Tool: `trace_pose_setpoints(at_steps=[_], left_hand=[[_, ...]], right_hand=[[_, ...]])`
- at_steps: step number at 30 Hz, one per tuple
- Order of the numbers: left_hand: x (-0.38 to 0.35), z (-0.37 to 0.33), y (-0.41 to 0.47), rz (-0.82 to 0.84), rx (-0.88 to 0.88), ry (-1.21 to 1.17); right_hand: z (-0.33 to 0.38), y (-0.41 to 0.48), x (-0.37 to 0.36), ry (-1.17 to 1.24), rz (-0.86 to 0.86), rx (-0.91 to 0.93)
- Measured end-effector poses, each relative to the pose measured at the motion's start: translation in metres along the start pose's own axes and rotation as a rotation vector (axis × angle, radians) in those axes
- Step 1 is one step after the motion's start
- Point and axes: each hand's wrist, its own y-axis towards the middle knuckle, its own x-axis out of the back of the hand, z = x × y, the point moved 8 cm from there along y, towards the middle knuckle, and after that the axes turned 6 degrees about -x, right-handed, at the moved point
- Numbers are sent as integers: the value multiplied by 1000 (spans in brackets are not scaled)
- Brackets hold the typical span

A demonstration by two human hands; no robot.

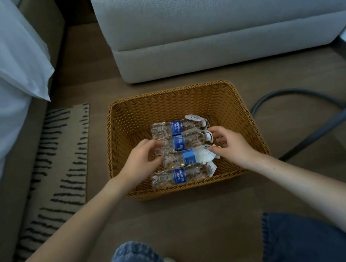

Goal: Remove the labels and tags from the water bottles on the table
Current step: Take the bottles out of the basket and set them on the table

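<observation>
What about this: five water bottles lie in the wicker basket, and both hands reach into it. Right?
No: the head view shows four water bottles, not five, in the wicker basket; the left hand and right hand reach into it.

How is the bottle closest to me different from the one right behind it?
The closest bottle shows its brand name; the one behind it shows plain blue label. The closest bottle's tag sits by its cap; the other's tag spreads over its neck. Both lie sideways in the basket, caps pointing right.

Brown wood floor [189, 212] — grey sofa [218, 15] behind, striped rug [62, 163] at left, dim light.
</observation>
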Motion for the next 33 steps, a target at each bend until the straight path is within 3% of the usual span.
trace_pose_setpoints(at_steps=[14, 19, 24, 33], left_hand=[[-12, 28, 13, 59, 44, -26], [-12, 21, 10, 81, 114, -84], [40, -29, -2, -30, 248, -233], [219, -168, -21, -144, 318, -241]], right_hand=[[-19, 22, 0, -38, 2, -68], [-11, 14, 11, 13, -108, -87], [43, -22, 49, 66, -233, -89], [218, -111, 148, -40, -229, -48]])
